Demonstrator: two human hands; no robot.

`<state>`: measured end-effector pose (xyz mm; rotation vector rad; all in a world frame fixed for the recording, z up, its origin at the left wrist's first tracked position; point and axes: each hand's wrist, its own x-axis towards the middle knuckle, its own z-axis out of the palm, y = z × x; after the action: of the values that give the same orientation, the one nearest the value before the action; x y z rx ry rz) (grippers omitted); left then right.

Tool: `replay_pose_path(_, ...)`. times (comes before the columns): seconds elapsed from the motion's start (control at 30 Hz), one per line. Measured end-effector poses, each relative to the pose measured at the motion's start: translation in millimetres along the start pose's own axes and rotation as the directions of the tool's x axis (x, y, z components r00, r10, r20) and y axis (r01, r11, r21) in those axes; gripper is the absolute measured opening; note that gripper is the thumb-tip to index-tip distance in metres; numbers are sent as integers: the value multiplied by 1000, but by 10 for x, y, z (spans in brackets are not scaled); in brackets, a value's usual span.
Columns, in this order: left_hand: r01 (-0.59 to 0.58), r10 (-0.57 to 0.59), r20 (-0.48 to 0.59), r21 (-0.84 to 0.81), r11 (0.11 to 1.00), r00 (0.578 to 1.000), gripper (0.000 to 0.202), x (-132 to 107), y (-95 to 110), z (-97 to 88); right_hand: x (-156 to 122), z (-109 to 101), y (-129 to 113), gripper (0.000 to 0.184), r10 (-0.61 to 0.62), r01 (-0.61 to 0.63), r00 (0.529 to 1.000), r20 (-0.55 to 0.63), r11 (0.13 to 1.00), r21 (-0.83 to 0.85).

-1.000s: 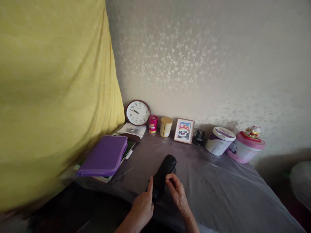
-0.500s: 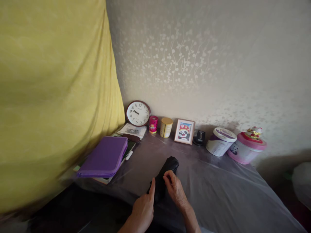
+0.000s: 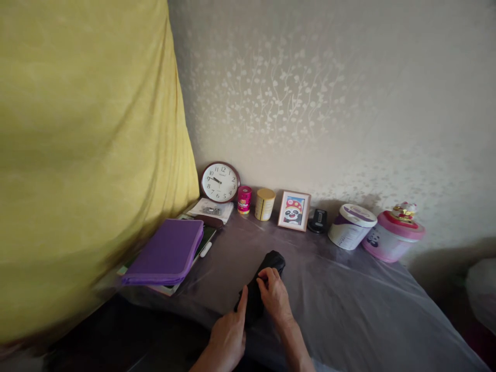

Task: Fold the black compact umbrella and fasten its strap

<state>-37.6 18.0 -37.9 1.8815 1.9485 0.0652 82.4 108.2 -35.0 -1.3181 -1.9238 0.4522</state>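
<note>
A black, cloth-covered roll that looks like a folded umbrella (image 3: 274, 258) lies slantwise on the grey cloth near the table's front edge. My left hand (image 3: 230, 328) grips its near end from the left, with the index finger stretched along its side and the other fingers mostly hidden. Over the middle of the roll, my right hand (image 3: 275, 294) is closed in a pinch, thumb and fingertips together on the black cloth. Whether a small part such as a strap sits in that pinch is too dark to make out.
A purple zip folder (image 3: 165, 250) lies on books at the left, beside a yellow curtain (image 3: 89, 155). Along the wall stand a clock (image 3: 220, 182), a red can (image 3: 244, 200), a yellow-lidded can (image 3: 265, 205), a panda picture frame (image 3: 294, 211), a white tub (image 3: 352, 227) and a pink tub (image 3: 391, 237).
My right hand has shifted slightly left and up along the black roll, still pinched. The left hand and the roll stay nearly in place.
</note>
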Motion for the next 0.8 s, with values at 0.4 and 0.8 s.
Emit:
replay_pose_path(0.4, -72, 65, -49, -158, 985, 997, 77, -130, -186, 42, -26, -98, 227, 34, 241, -209, 970, -14, 865, 457)
replay_pose_path(0.8, -86, 72, -105, -140, 986, 992, 73, -222, -124, 65, -67, -139, 73, 34, 247, -235, 969, 35, 861, 450)
